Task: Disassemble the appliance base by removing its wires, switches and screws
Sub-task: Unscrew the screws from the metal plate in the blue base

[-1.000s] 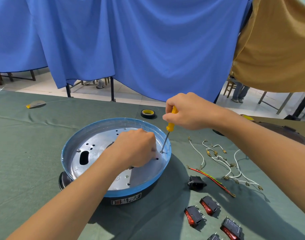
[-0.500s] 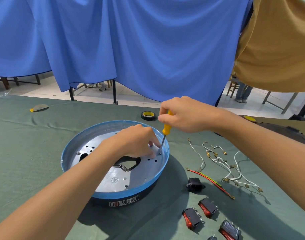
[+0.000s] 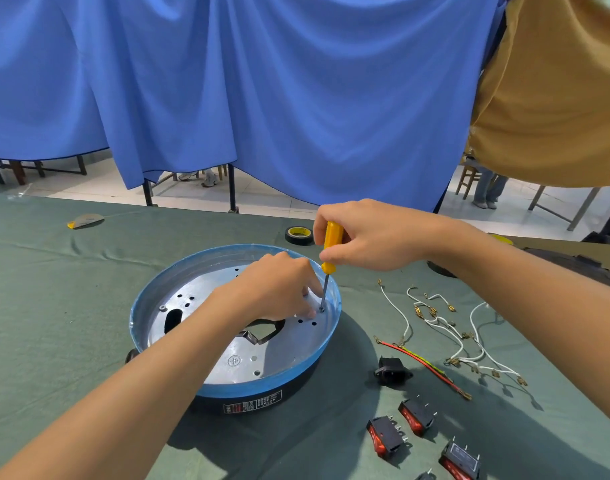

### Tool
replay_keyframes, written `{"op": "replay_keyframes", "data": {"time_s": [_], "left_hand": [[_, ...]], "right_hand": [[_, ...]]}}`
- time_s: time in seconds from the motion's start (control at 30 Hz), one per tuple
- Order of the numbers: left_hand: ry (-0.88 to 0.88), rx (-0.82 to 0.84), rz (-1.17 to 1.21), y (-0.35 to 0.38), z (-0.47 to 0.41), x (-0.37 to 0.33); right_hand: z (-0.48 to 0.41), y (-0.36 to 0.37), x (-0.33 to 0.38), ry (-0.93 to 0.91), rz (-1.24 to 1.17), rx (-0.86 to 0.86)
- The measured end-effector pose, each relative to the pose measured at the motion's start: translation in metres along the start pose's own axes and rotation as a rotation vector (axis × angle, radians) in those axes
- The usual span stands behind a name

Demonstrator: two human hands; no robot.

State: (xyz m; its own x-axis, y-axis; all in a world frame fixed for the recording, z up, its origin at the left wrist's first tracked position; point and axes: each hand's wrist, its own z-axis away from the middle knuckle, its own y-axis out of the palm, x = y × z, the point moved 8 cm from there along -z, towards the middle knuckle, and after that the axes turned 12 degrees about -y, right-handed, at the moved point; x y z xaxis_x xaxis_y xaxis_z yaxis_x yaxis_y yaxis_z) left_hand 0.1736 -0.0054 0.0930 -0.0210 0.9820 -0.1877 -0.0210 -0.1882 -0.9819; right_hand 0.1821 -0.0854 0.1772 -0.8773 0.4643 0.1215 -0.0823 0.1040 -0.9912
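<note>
Head view: right grip (image 3: 376, 237) clamps the screwdriver (image 3: 332, 244), tip inside the appliance base (image 3: 136, 320). Beside that tip rests the left grip (image 3: 279, 285), closure unclear.

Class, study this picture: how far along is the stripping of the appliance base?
Done: wires and switches lie on the cloth beside the base. In hand: the right hand grips a screwdriver, tip on a screw near its edge; the left hand rests beside it. Left: that screw, plus what looks like a second screw on the plate's left.
</note>
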Motion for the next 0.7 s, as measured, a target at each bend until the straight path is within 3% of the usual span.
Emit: {"op": "replay_keyframes", "data": {"time_s": [0.2, 0.4, 0.6, 0.7], "left_hand": [[-0.003, -0.007, 0.008, 0.0, 0.002, 0.0], [-0.004, -0.016, 0.003, -0.001, 0.001, -0.001], [-0.011, -0.016, 0.021, 0.0, -0.001, -0.001], [-0.019, -0.019, 0.048, 0.0, -0.001, 0.001]], "right_hand": [[-0.004, -0.004, -0.006, 0.07, 0.085, -0.161], [0.001, 0.001, -0.004, 0.026, -0.052, -0.018], [0.0, -0.004, -0.013, 0.099, 0.015, -0.15], [0.001, 0.0, -0.01, 0.054, -0.025, -0.093]]}}
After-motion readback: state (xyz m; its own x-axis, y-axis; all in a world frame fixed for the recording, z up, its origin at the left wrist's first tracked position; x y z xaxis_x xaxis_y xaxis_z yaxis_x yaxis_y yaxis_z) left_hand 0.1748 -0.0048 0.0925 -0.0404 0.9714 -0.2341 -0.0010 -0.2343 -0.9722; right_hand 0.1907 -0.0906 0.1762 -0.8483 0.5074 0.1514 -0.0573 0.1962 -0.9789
